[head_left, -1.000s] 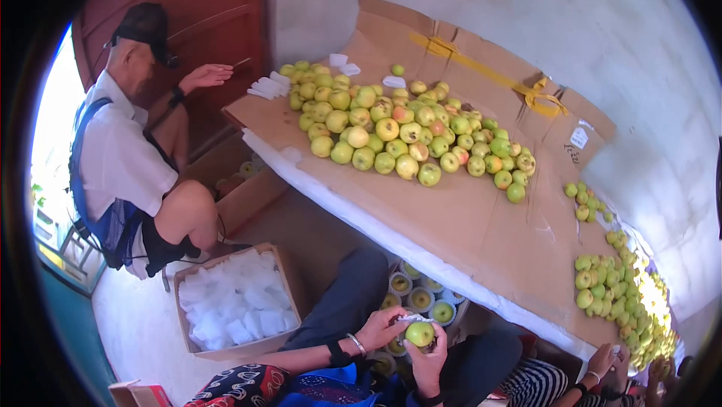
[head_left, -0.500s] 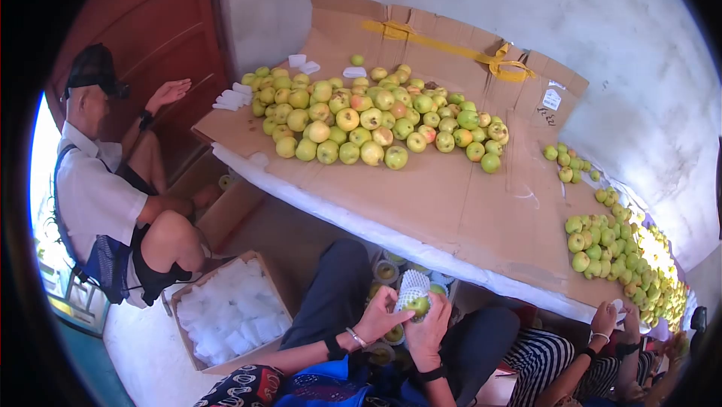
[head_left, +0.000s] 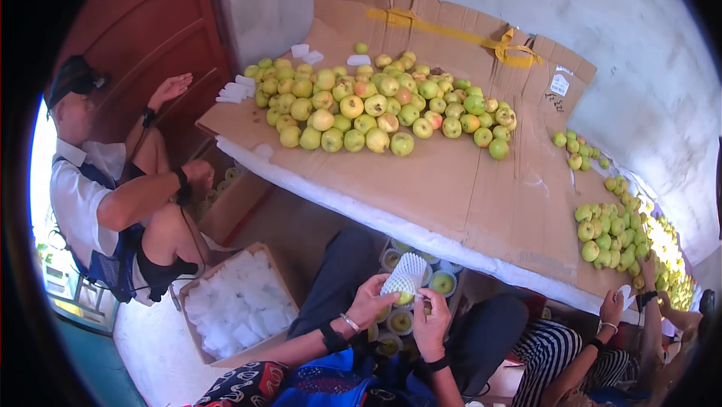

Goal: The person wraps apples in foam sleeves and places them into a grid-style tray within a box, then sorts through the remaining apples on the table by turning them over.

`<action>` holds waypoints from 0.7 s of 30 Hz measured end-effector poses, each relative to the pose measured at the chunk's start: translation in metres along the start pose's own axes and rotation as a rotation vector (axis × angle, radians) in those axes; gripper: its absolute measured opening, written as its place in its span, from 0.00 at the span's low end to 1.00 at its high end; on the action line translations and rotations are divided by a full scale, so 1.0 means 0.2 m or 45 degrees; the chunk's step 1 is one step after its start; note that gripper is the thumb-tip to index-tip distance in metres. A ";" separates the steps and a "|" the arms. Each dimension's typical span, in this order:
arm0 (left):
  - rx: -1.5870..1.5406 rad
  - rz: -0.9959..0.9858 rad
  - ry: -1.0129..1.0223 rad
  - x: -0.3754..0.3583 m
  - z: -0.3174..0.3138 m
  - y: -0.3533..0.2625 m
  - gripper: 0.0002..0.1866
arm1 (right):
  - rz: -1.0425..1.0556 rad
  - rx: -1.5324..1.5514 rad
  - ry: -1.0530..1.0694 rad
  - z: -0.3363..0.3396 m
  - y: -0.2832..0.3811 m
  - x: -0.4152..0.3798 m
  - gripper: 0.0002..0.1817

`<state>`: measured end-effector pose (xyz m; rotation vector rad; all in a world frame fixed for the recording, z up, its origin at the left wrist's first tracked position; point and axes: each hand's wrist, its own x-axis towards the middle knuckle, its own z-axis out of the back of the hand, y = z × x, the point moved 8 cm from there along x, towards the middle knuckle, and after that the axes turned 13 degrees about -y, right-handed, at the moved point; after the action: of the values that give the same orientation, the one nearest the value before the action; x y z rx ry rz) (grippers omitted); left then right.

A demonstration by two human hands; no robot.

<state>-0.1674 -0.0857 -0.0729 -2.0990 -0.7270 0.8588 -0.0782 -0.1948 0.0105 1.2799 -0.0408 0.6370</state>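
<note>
A green apple (head_left: 404,296) sits partly inside a white foam net sleeve (head_left: 406,271) above my lap. The sleeve covers its upper side, and some green skin shows below. My left hand (head_left: 368,302) is closed around the sleeved apple from the left. My right hand (head_left: 432,323) pinches at the sleeve's lower right edge, beside the apple. Just beneath my hands, between my knees, a box holds several apples in net sleeves, among them a green apple (head_left: 442,283).
A cardboard-covered table (head_left: 421,189) bears a large apple pile (head_left: 353,106). At left, a carton of white foam sleeves (head_left: 241,309) stands on the floor. A seated person (head_left: 105,189) reaches toward another box. Co-workers' hands (head_left: 613,305) work near more apples (head_left: 609,234) at right.
The sleeve has tilted in my left hand, and my right hand has shifted from around the apple to the sleeve's edge. The person at left has lifted an arm from the box.
</note>
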 end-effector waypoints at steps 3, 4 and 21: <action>0.038 0.002 -0.052 0.01 0.01 0.03 0.25 | 0.025 0.015 -0.008 0.00 0.01 0.00 0.07; 0.074 0.002 -0.130 0.00 0.03 0.04 0.23 | 0.059 0.030 0.001 -0.01 0.04 -0.01 0.06; 0.373 -0.643 -0.154 -0.05 -0.08 -0.18 0.20 | -0.046 -0.013 0.172 -0.08 0.01 -0.12 0.39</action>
<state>-0.1697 -0.0794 -0.0325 -1.5184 -1.0660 0.7548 -0.1051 -0.1898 -0.0015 1.2227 0.0899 0.6895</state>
